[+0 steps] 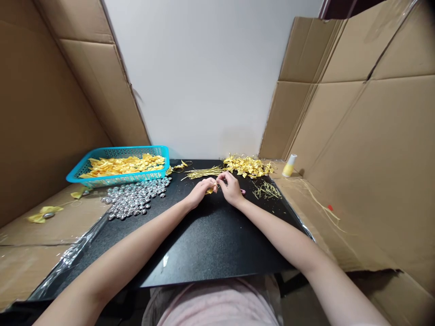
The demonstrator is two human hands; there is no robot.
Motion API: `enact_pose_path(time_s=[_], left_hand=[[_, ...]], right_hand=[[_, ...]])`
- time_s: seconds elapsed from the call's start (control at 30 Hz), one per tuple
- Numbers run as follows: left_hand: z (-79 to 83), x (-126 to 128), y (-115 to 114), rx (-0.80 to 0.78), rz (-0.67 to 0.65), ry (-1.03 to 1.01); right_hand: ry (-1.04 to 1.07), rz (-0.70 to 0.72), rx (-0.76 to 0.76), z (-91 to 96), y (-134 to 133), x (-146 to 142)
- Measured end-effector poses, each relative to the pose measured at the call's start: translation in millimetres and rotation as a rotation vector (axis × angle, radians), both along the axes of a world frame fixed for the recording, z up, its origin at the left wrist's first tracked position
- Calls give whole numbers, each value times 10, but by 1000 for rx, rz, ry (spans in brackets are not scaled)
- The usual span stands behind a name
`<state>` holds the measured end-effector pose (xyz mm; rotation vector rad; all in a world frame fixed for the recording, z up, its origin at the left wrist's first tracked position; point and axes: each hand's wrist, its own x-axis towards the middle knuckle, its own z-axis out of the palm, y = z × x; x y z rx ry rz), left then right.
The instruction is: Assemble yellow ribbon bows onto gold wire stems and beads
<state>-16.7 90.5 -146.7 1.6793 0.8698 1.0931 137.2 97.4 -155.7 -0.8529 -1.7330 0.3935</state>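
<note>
Left hand [201, 189] and right hand [231, 186] pinch a small yellow ribbon piece [210, 190] together over the black tabletop [210, 240], seemingly mid-tying; a gold wire tie [204, 173] looks needed next

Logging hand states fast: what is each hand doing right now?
Left hand: closed, pinching a small yellow ribbon piece.
Right hand: closed on the same piece.

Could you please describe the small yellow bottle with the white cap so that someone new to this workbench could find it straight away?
Start at the black work mat and go to its far right corner, just past the pile of finished gold bows. There, on the cardboard by the box wall, stands the small bottle. It is the only upright, solid thing there: yellow body, white cap.
</note>
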Motion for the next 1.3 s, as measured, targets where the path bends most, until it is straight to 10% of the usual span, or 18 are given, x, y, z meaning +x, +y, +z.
enact_pose_path(time_s=[0.93,1.3], left_hand=[[-8,-37,15,-25,-107,105],[-55,-50,61,-79,-82,-70]], right_hand=[[-22,200,-14,-6,-65,15],[202,403,-406,99,-2,55]])
